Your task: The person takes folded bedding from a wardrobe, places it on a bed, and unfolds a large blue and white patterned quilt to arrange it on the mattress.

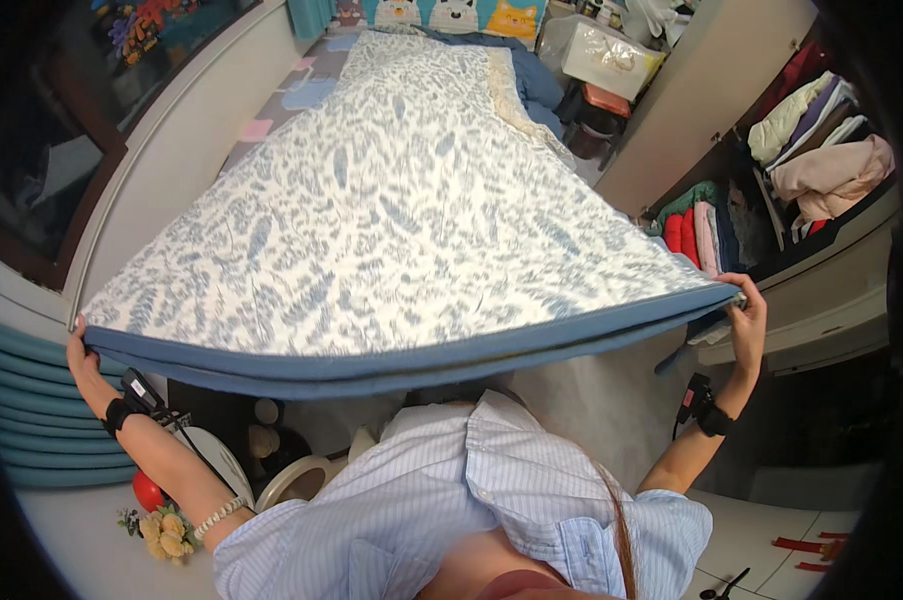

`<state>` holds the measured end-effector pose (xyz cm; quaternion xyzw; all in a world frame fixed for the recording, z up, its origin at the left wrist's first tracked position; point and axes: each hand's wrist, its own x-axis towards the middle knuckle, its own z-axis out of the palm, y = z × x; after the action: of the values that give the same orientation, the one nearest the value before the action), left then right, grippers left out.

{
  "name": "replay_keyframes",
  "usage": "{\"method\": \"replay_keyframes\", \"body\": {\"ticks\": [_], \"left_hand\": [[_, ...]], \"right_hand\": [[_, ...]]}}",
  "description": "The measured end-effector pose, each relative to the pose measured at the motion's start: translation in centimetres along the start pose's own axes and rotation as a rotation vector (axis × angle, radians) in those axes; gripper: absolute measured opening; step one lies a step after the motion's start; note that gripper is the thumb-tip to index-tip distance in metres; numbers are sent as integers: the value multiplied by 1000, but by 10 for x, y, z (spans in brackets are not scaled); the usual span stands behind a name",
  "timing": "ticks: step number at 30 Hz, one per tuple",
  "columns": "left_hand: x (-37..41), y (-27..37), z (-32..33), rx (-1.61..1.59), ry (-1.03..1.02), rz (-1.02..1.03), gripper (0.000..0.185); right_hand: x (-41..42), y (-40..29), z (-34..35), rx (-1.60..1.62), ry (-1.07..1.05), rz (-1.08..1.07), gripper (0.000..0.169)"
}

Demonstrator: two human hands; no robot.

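Note:
A white quilt cover (421,187) with a grey-blue leaf and feather print stretches from the far end of the bed towards me. Its near edge is a blue border (391,365), held up off the floor and sagging a little in the middle. My left hand (82,352) grips the left corner, close to the window wall. On the other side my right hand (748,307) grips the right corner, beside the open wardrobe. Both arms are spread wide. A crumpled dark blue cloth (534,79) lies along the far right side of the bed.
An open wardrobe (766,195) with folded clothes stands at the right. Teal curtains (54,420) hang at the left, below a dark window (54,172). A white storage box (609,56) sits at the back right. Yellow flowers (166,532) are at the lower left.

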<state>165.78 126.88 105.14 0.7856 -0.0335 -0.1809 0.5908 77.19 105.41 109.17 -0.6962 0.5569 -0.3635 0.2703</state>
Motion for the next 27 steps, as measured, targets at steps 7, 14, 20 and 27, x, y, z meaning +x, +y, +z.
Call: {"method": "replay_keyframes", "body": {"ticks": [7, 14, 20, 27], "left_hand": [[-27, 65, 24, 186, -11, -66, 42], [8, 51, 12, 218, -82, -62, 30], [31, 5, -39, 314, 65, -148, 29], [5, 38, -7, 579, 15, -18, 36]], "right_hand": [[33, -30, -25, 29, -186, 232, 23], [70, -40, -3, 26, -346, 382, 22], [79, -17, 8, 116, -441, 437, 21], [92, -22, 10, 104, -476, 395, 19]]}}
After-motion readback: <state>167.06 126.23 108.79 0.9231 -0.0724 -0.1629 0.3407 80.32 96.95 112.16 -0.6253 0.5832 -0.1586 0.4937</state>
